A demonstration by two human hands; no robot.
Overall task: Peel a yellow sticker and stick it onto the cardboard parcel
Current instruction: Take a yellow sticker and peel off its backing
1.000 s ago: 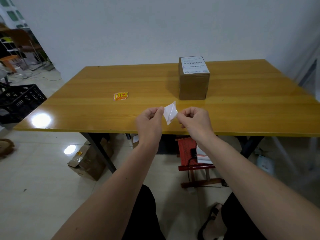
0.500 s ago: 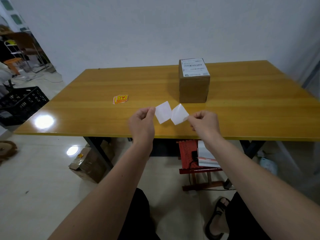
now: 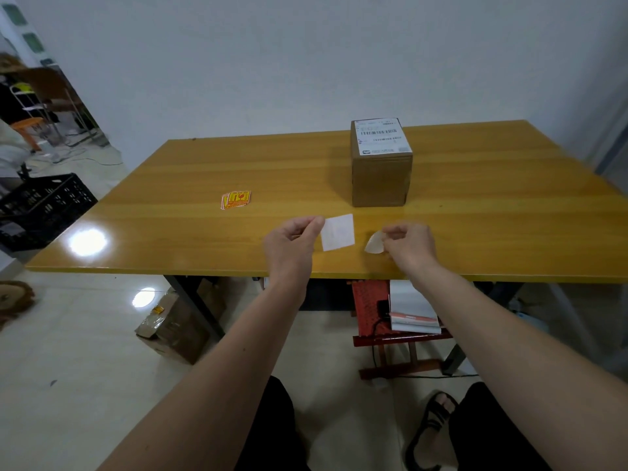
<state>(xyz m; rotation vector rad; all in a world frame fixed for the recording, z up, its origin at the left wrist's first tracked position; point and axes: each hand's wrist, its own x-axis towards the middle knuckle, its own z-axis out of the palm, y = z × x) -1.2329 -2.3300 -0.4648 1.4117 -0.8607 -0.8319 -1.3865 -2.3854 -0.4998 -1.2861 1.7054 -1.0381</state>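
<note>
The cardboard parcel (image 3: 380, 180) stands on the table's far middle, with a white barcode label on its top. A small stack of yellow-and-red stickers (image 3: 235, 199) lies flat to its left. Above the table's near edge, my left hand (image 3: 292, 241) pinches a white square sheet (image 3: 338, 231) by its left edge. My right hand (image 3: 409, 244) pinches a curled pale piece (image 3: 373, 246) at its fingertips. The two pieces are apart, with a gap between them. I cannot tell which one is the sticker, since only pale sides show.
The wooden table (image 3: 492, 215) reaches to a white wall. Under it are a red stool (image 3: 370, 311) with papers and a cardboard box (image 3: 173, 329) on the floor. A black crate (image 3: 44, 205) sits at the left.
The two pieces, joined in front of me a second ago, have been pulled fully apart. My hands have spread sideways, and the right-hand piece has curled.
</note>
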